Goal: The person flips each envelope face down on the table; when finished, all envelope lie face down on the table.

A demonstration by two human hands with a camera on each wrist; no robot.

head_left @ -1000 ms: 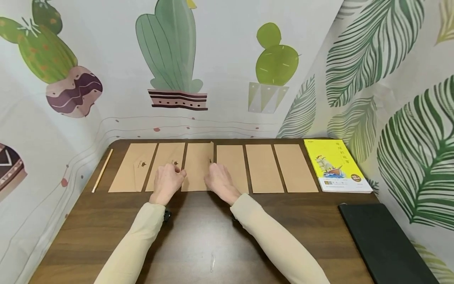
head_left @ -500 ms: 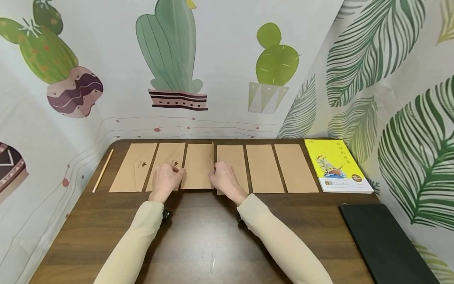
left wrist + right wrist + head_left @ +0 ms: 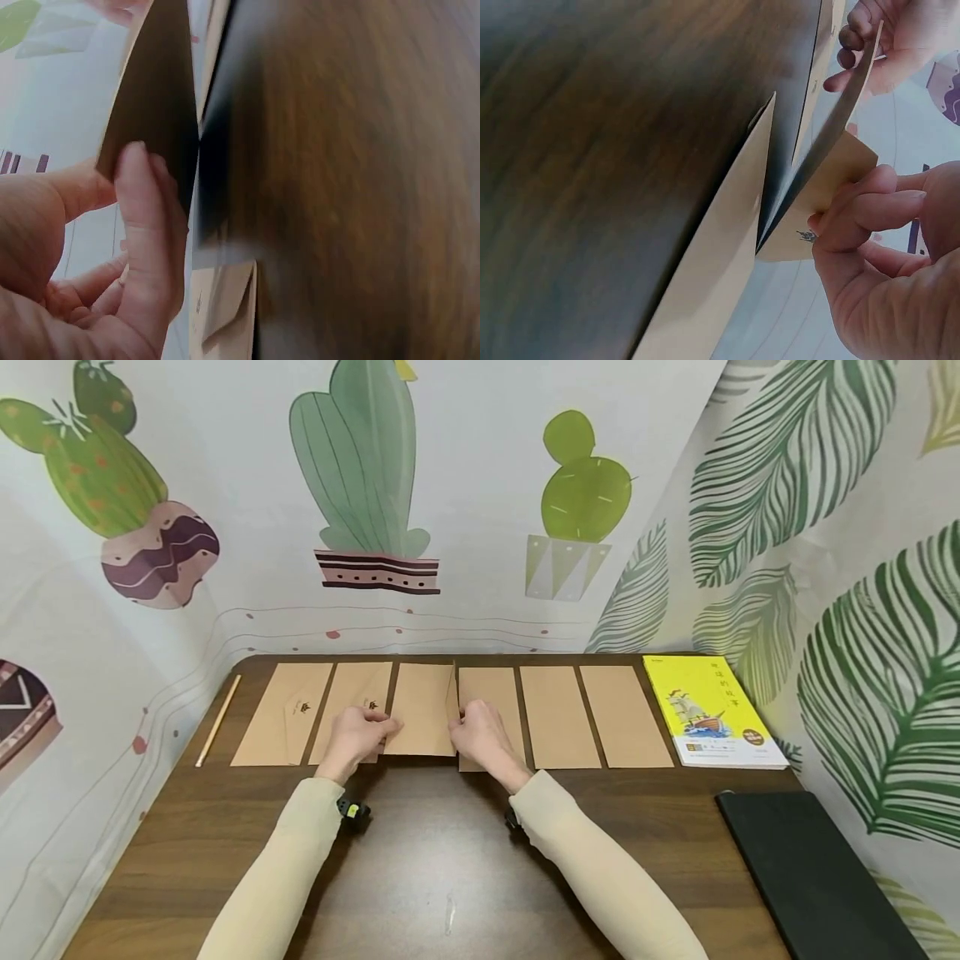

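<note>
The third brown paper envelope (image 3: 420,710) from the left is raised at its near end, plain face up. My left hand (image 3: 354,739) pinches its left edge between thumb and fingers, as the left wrist view also shows on the envelope (image 3: 154,82). At the opposite edge, a flap (image 3: 452,693) stands up, and my right hand (image 3: 482,735) holds it with curled fingers. In the right wrist view that flap (image 3: 829,195) bears a small dark crown print, partly behind the fingers. Two envelopes with flaps and crown prints showing lie to the left, the leftmost envelope (image 3: 277,718) among them.
Right of the held envelope lie three plain-faced envelopes, one of them (image 3: 562,718) in the middle. Further right are a yellow book (image 3: 701,693) and a black flat pad (image 3: 810,868). A pencil-like stick (image 3: 217,722) lies at the left on the wooden table (image 3: 420,877).
The held envelope's near end has risen off the table and shifted slightly right. Its right flap has come up with my right hand, which moved right.
</note>
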